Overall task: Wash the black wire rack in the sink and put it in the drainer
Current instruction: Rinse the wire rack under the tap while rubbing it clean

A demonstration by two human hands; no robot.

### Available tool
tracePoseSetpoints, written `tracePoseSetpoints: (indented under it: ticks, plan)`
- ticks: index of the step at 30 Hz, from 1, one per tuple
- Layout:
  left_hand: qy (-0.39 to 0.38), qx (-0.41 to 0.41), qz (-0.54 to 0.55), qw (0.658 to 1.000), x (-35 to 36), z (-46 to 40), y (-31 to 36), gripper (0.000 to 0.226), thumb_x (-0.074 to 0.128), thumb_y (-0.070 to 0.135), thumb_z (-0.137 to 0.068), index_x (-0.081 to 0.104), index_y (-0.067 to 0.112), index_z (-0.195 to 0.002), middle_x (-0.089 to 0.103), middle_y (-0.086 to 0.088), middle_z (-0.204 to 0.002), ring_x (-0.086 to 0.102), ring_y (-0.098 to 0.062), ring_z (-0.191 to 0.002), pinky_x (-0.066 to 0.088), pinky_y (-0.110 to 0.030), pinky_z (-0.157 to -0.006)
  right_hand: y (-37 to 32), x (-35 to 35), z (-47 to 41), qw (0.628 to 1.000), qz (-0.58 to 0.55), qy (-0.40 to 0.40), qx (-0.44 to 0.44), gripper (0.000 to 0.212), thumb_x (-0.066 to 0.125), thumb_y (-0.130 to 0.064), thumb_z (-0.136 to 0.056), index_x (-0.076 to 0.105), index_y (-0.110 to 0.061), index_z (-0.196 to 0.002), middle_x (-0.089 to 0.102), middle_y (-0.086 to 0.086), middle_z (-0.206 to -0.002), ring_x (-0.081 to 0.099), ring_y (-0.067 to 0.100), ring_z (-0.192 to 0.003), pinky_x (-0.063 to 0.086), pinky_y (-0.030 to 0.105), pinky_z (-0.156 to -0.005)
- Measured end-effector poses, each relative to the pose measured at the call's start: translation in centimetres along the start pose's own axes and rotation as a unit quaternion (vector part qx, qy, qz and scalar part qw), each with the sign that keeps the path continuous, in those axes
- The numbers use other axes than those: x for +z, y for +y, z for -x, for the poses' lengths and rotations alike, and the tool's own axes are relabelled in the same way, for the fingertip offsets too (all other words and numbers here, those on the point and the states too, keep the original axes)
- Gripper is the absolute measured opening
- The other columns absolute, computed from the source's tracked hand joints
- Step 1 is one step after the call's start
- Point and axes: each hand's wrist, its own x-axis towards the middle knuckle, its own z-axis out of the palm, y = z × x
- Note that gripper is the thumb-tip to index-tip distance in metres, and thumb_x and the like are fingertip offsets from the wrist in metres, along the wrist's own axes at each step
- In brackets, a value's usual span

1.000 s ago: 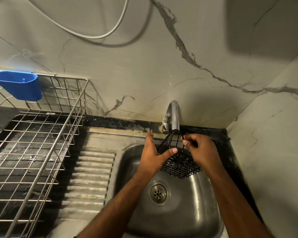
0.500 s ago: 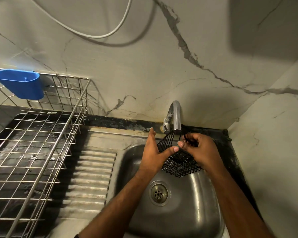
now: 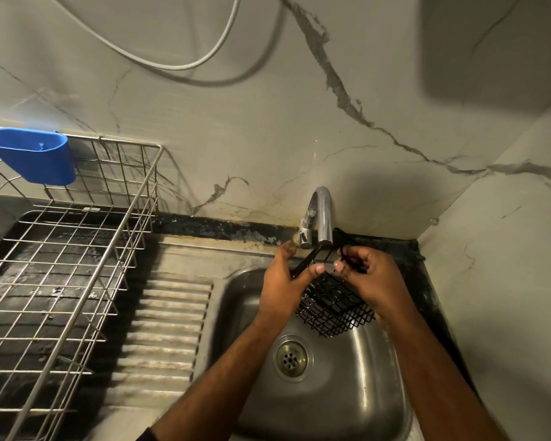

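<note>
I hold the small black wire rack (image 3: 333, 305) above the steel sink (image 3: 347, 393), just under the tap (image 3: 320, 214). My left hand (image 3: 285, 286) grips its left side, thumb on the inside of the mesh. On the right, my right hand (image 3: 372, 281) curls round the rack's upper wires and covers that side. The rack's lower corner hangs free over the basin, tilted. The steel wire drainer (image 3: 77, 281) stands to the left on the counter. Whether water runs from the tap I cannot tell.
A blue plastic cup (image 3: 29, 155) hangs on the drainer's back rim. The ribbed draining board (image 3: 163, 332) lies between drainer and sink. The drain hole (image 3: 291, 358) is below the rack. Marble walls close in behind and on the right; a white hose (image 3: 172, 63) loops above.
The rack has turned slightly in my hands. My right fingers have shifted along its upper wires, and my left thumb slid a little to the right. Both hands stay under the tap.
</note>
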Motion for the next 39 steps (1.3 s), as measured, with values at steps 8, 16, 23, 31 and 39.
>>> tracePoseSetpoints:
  ticks: [8,16,23,31,39]
  plan:
    - [0.047,-0.003,-0.036,0.998,0.2,-0.9,0.4,0.035,0.076,0.045,-0.084,0.069,0.02,-0.107,0.072,0.006,-0.097,0.069,-0.008,-0.091,0.061,-0.035,-0.085,-0.7,0.6,-0.1,0.997,-0.073,0.006,0.034,0.048,0.073,-0.01,-0.086,0.059,-0.011,-0.132,0.068,0.001,-0.12,0.063,0.009,-0.108,0.052,0.033,-0.096]
    - [-0.002,0.026,-0.043,0.999,0.6,-1.3,0.2,0.027,0.076,0.032,-0.088,0.075,0.017,-0.111,0.076,0.009,-0.1,0.07,0.002,-0.093,0.055,-0.015,-0.086,-0.2,-0.4,0.3,0.995,-0.079,0.024,0.054,0.045,0.072,-0.016,-0.088,0.059,-0.014,-0.131,0.066,0.003,-0.122,0.063,0.018,-0.111,0.052,0.042,-0.098]
    - [-0.071,0.032,-0.013,0.997,1.5,-0.7,-0.2,0.037,0.067,0.031,-0.097,0.066,0.018,-0.132,0.075,0.005,-0.117,0.069,-0.004,-0.108,0.055,-0.032,-0.101,-0.4,-1.1,1.0,0.99,-0.119,0.031,0.071,0.028,0.071,-0.023,-0.089,0.066,-0.017,-0.116,0.069,-0.004,-0.103,0.065,0.008,-0.097,0.052,0.025,-0.077]
    - [0.017,-0.078,0.025,0.997,-0.6,1.6,-1.9,0.047,0.047,0.045,-0.104,0.047,0.023,-0.146,0.052,0.007,-0.143,0.054,-0.003,-0.113,0.044,-0.018,-0.092,1.4,-1.8,2.8,0.963,-0.22,0.066,0.14,0.031,0.065,-0.05,-0.087,0.067,-0.019,-0.085,0.066,-0.004,-0.082,0.059,0.005,-0.077,0.04,0.024,-0.068]
    - [0.03,-0.222,0.127,0.966,-3.1,1.0,-3.9,0.069,0.047,0.068,-0.094,0.059,0.015,-0.136,0.067,-0.006,-0.13,0.058,-0.024,-0.127,0.039,-0.046,-0.114,4.5,-1.8,2.5,0.912,-0.318,0.097,0.241,0.043,0.072,-0.056,-0.077,0.07,-0.019,-0.099,0.063,-0.001,-0.079,0.057,0.017,-0.08,0.047,0.037,-0.083]
